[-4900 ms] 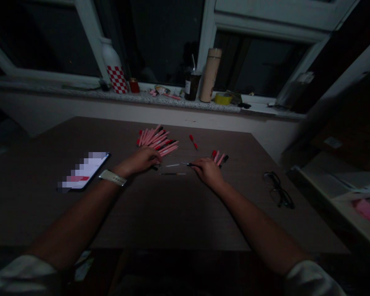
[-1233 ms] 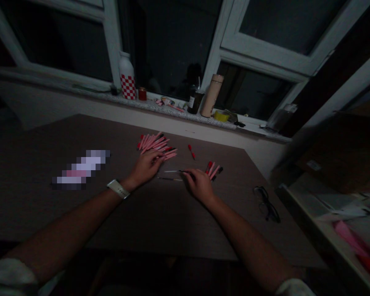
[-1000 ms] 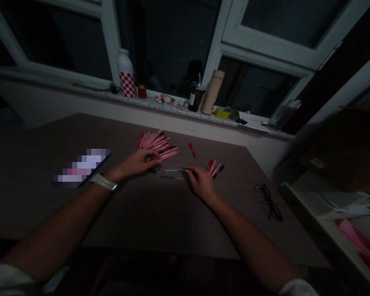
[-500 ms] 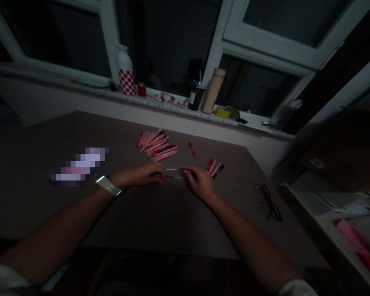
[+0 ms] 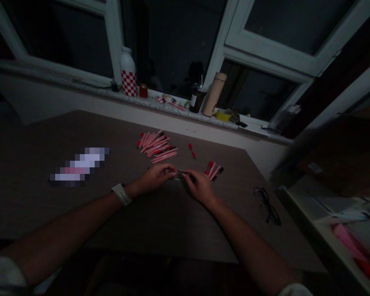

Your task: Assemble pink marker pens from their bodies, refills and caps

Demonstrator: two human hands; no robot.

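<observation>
Close together over the middle of the table (image 5: 160, 222), my two hands hold a slim pen (image 5: 180, 172) between them. My left hand (image 5: 158, 176) pinches it from the left, thumb and fingers closed. From the other side my right hand (image 5: 199, 184) grips its dark end with closed fingertips. Something clear or pale shows just under it, too dim to make out. Beyond my left hand lies a heap of pink pens (image 5: 157, 144) with red and black parts. Several more red, pink and black pens (image 5: 214, 170) rest beside my right hand.
A single red pen (image 5: 192, 151) lies farther back. Eyeglasses (image 5: 267, 205) sit at the right, a blurred-out object (image 5: 80, 164) at the left. Along the windowsill stand a checkered bottle (image 5: 128, 78), a red jar (image 5: 143, 91), a dark cup (image 5: 196, 100), a beige thermos (image 5: 215, 94) and yellow tape (image 5: 223, 115).
My left hand has moved right, towards my right hand, which has stayed nearly in place. The gap between them, where two thin rods showed, has almost closed.
</observation>
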